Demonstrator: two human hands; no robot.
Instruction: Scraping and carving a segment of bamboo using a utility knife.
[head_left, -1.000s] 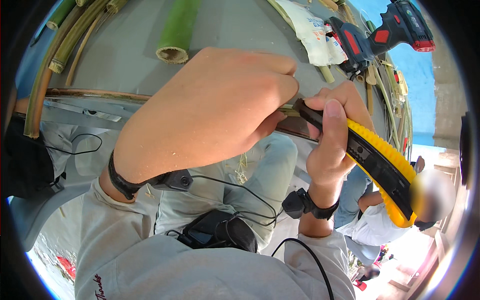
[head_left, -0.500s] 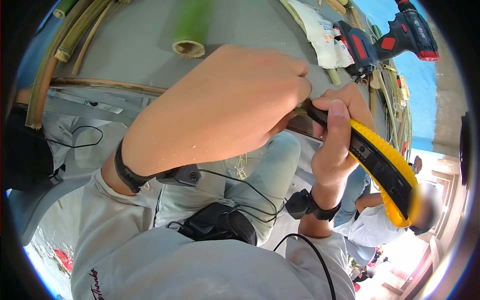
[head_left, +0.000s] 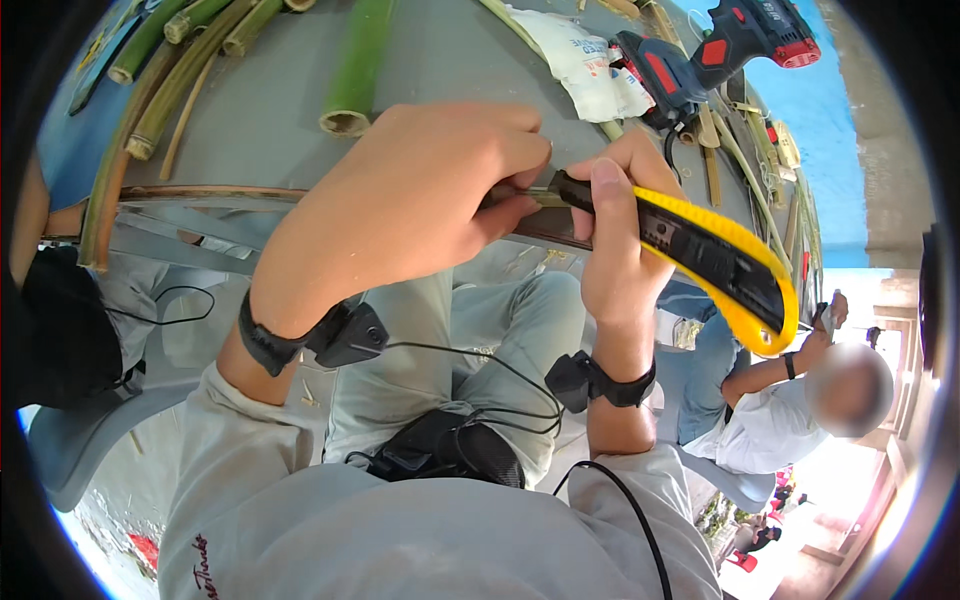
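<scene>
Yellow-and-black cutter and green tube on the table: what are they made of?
Cutter in the right hand: probably moulded plastic, satin-looking, judging by its ridged, evenly coloured yellow edge. Green tube: most likely bamboo, smooth-skinned, as its cut end shows a pale wall around a hollow.

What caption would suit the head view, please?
Right hand grips a yellow utility knife beside the left hand, near a green bamboo tube.

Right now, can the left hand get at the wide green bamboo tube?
Likely yes: the wide green bamboo tube lies just beyond the left hand, with nothing visible between them, though the hand seems closed on a thin strip and would need freeing.
</scene>
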